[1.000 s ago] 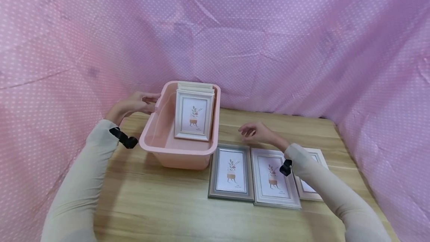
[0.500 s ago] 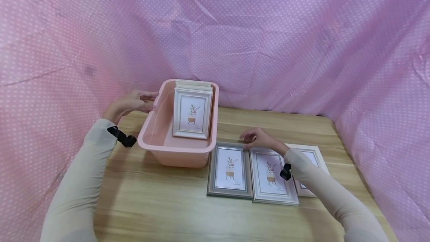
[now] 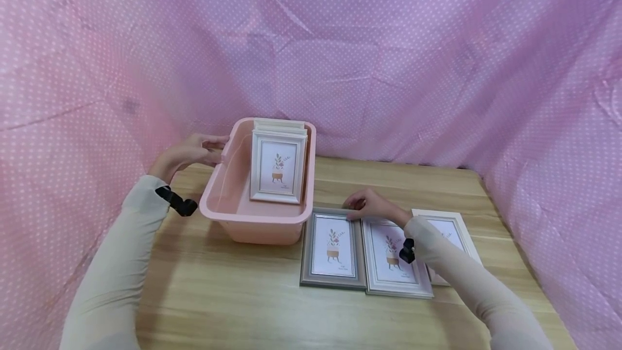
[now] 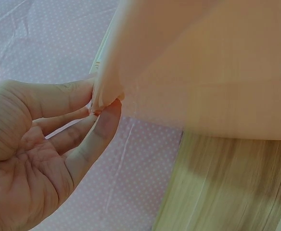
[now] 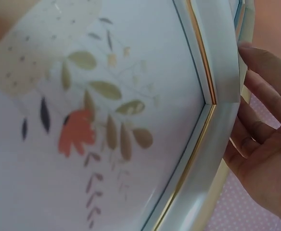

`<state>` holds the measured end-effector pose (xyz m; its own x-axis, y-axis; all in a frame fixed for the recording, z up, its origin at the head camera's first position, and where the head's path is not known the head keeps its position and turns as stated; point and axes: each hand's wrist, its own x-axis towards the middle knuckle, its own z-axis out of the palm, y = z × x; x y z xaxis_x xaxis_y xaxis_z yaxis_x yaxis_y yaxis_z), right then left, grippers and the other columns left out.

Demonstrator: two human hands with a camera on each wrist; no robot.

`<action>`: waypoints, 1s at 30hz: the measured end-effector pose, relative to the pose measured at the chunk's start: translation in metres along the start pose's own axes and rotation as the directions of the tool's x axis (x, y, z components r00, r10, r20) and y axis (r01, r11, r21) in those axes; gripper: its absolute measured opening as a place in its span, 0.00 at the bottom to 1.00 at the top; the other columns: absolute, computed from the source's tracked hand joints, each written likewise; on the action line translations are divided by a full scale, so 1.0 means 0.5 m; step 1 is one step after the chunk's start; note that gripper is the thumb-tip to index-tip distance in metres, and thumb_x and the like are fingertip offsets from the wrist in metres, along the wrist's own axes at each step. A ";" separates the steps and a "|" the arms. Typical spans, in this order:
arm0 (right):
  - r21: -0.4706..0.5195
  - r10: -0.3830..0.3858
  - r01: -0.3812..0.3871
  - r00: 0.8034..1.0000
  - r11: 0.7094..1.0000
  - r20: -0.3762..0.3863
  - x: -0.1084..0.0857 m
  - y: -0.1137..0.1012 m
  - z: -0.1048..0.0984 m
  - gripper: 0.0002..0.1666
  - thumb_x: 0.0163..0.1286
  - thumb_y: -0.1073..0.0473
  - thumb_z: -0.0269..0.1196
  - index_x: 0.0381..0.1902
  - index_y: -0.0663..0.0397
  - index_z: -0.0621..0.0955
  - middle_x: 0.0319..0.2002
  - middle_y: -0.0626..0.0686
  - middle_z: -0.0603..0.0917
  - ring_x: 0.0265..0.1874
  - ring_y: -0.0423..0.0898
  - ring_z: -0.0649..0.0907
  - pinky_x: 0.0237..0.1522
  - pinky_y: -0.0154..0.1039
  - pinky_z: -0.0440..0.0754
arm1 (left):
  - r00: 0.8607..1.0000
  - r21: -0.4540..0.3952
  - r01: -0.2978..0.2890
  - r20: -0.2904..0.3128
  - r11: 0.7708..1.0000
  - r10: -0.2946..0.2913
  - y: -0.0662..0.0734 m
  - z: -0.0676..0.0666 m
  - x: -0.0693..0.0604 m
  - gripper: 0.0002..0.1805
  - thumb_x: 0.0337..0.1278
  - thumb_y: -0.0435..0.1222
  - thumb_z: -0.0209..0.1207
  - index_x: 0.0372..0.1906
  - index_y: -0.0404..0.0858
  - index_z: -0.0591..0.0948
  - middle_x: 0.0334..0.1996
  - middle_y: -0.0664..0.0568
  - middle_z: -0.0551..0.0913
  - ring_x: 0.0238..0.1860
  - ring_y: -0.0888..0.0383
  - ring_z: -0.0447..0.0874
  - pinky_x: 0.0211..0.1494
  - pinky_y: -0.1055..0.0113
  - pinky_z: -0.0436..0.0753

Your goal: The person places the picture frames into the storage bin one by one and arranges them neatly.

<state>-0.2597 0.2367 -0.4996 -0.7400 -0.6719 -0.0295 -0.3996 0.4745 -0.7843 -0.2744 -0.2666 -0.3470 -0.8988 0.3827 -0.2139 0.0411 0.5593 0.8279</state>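
Observation:
My left hand (image 3: 191,153) pinches the left rim of a pink bin (image 3: 264,234); the left wrist view shows thumb and fingers (image 4: 107,120) on either side of that rim. Inside the bin, several light frames lean in a stack, the front one (image 3: 256,166) showing a plant picture. Over the top edge of a grey-brown frame (image 3: 332,281) is my right hand (image 3: 371,204), its fingers bent at the top right corner. In the right wrist view the fingers (image 5: 258,91) are at a frame edge (image 5: 222,72); whether they grip it I cannot tell.
Right of the grey-brown frame, a white frame (image 3: 400,289) lies flat, partly under the right forearm. A cream frame (image 3: 466,231) lies beyond it, also partly covered. All are on a wooden table (image 3: 233,296), with pink dotted cloth (image 3: 340,69) behind and at both sides.
My right hand has come down and slightly left to the grey-brown frame's top edge. The left hand stays on the bin rim, and the view has shifted slightly.

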 end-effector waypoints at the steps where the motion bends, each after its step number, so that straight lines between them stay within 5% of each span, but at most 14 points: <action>1: -0.002 0.004 -0.004 1.000 1.000 0.005 0.001 0.000 0.002 0.16 0.60 0.63 0.76 0.46 0.61 0.88 0.38 0.55 0.90 0.35 0.41 0.83 0.39 0.32 0.85 | 1.000 0.001 -0.007 0.005 1.000 0.007 0.000 0.001 -0.001 0.39 0.67 0.31 0.61 0.79 0.31 0.58 0.69 0.26 0.70 0.52 0.64 0.81 0.54 0.67 0.89; 19: -0.016 -0.051 0.052 0.998 0.999 0.030 0.017 -0.002 0.011 0.15 0.57 0.67 0.76 0.43 0.68 0.88 0.34 0.59 0.89 0.29 0.36 0.80 0.32 0.28 0.81 | 1.000 -0.017 -0.003 -0.001 1.000 0.003 0.002 0.001 -0.002 0.40 0.67 0.29 0.61 0.79 0.31 0.57 0.70 0.26 0.69 0.55 0.60 0.81 0.54 0.68 0.89; 30: -0.039 -0.017 0.017 1.000 0.999 0.010 0.022 0.000 0.015 0.16 0.57 0.65 0.77 0.43 0.65 0.89 0.37 0.57 0.87 0.34 0.38 0.80 0.37 0.28 0.82 | 1.000 -0.025 -0.026 0.010 0.999 0.026 0.000 0.000 0.002 0.39 0.67 0.27 0.59 0.78 0.28 0.57 0.70 0.25 0.69 0.55 0.61 0.81 0.54 0.68 0.89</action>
<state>-0.2638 0.2250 -0.5049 -0.7276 -0.6856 -0.0225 -0.4334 0.4850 -0.7596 -0.2752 -0.2663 -0.3472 -0.8930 0.4044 -0.1977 0.0531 0.5309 0.8458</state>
